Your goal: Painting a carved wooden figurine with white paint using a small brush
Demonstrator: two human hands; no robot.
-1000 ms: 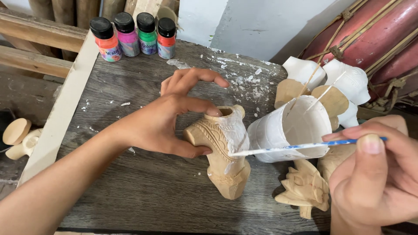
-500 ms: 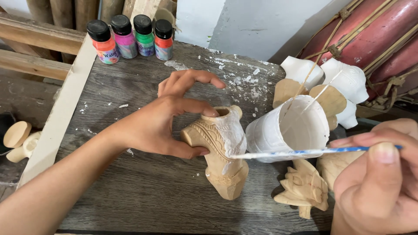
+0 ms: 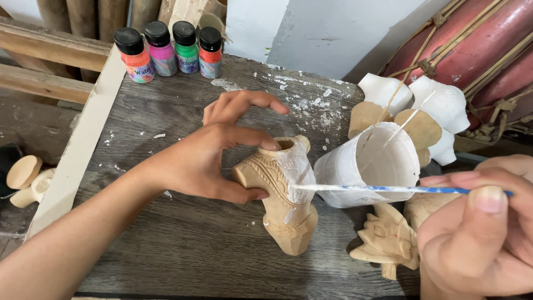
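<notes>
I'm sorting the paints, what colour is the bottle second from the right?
Green, with a black cap: the green paint bottle, clearest in the head view.

Carved wooden figure: pale unpainted wood with ridged carving, upper right side coated white, hollow opening on top. Stands upright on the grey plank table. Thin paintbrush: blue handle smeared white, lying horizontal, tip touching the figure's white-coated side.

The carved figure is bare matt wood, its upper part coated in chalky white paint; the tabletop is rough, grey, weathered wood. At eleven o'clock, four paint bottles look like glossy plastic.
</notes>
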